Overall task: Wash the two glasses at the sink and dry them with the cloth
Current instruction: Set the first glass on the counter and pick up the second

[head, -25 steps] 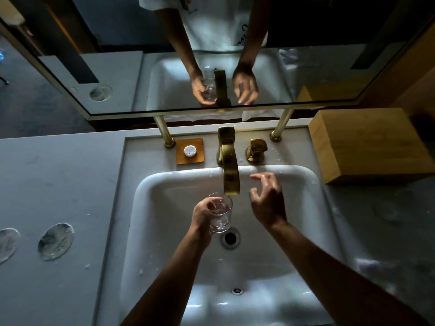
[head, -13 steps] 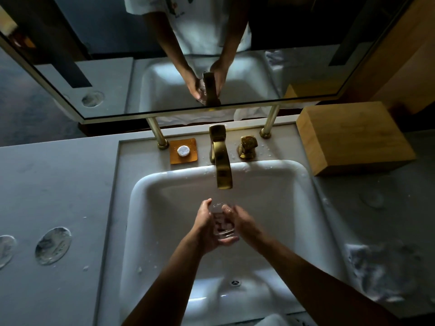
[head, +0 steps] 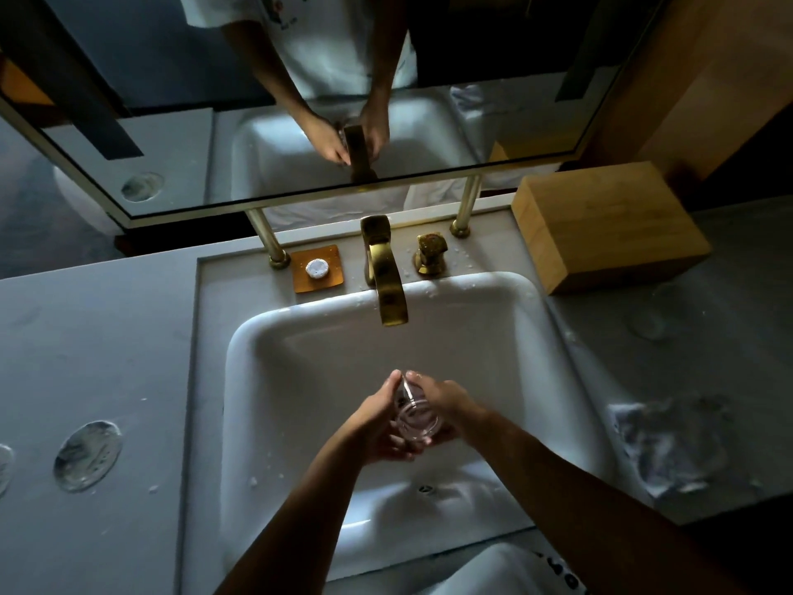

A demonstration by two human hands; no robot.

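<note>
Glass (head: 415, 416) held over the middle of the white sink (head: 274, 362), nearer than the gold faucet (head: 386, 289) and not under its spout, tilted with the open mouth turned toward the camera. Left hand (head: 373, 427) curled around the left side and underside of the glass, fingers wrapped beneath it, thumb raised at the far rim. Right hand (head: 446, 401) curled against the right side of the glass, fingertips reaching the far rim close to the left thumb; grip of both hands closed on the same glass. Second glass not identifiable anywhere in view. Crumpled pale cloth (head: 669, 448) lying on the grey counter (head: 86, 337) right of the sink, well apart from the hands. Gold tap handle (head: 430, 254) just right of the faucet base, water drops around it. Small amber dish (head: 318, 268) holding a white round piece, left of the faucet. Wooden box (head: 609, 225) at the far right of the counter. Two round patches (head: 88, 456) on the counter at the left, nature not discernible. Mirror (head: 300, 100) behind the sink, showing both hands at the glass.
</note>
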